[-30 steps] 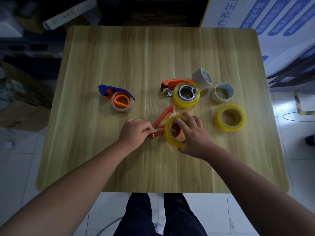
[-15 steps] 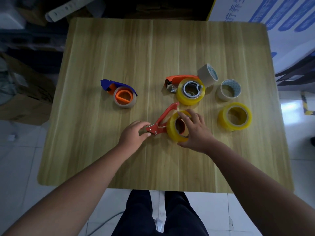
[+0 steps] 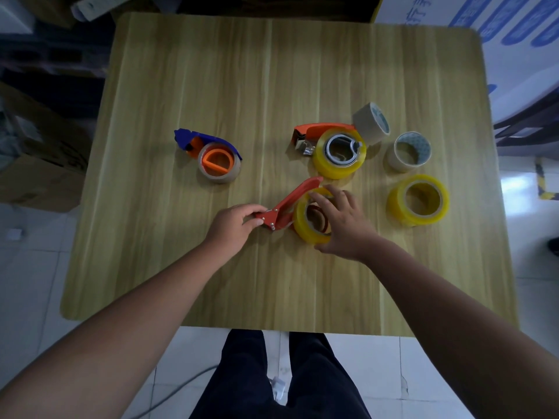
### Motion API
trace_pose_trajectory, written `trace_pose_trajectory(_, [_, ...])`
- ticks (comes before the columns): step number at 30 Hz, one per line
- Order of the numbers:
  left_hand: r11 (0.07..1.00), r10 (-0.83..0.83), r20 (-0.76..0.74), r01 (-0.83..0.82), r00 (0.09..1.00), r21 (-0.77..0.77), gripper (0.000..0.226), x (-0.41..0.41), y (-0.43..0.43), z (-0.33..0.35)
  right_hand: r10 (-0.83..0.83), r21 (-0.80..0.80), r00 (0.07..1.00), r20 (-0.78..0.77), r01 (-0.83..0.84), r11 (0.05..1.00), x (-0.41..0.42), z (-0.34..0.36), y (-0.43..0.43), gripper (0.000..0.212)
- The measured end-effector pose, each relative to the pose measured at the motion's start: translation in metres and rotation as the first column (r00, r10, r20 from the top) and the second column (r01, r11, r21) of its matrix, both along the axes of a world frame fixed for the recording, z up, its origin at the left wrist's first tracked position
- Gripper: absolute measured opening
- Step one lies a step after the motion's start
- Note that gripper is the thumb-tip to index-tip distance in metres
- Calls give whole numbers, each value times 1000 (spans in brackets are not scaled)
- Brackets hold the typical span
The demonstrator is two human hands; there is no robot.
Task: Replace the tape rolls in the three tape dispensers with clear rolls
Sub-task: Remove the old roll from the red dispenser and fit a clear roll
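On the bench, fingers of the left hand pinch the red dispenser at 9 o'clock of its yellow roll; the right hand, fingers spread, grips that roll.

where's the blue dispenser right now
In the head view the blue dispenser sits alone on the left half of the table, beyond the left hand and left of the orange dispenser.
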State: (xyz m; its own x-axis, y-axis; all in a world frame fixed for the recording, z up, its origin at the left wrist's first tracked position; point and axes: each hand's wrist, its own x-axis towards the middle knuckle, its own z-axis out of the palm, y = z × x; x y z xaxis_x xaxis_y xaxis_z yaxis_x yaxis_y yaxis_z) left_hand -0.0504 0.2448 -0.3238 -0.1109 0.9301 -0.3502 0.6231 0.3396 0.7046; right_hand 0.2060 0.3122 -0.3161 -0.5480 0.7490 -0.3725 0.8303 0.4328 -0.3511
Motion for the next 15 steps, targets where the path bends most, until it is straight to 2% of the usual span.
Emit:
trace_pose_trajectory(6, [1000,8,12,-8,1000,-6,28,0,1,-2,-42,-15,999,35,42,999,-11,-6,-1,113])
trace_pose_trajectory(11, [999,45,22,-45,999,-7,27,3,0,-2,47,-26,991,122,-44,999,-19,-13,-10,115])
trace_pose_trajectory(15, [997,70,41,-70,997,15,27,3,-1,-3,11,-28,990,143,-7,1000,-21,-21,-20,115])
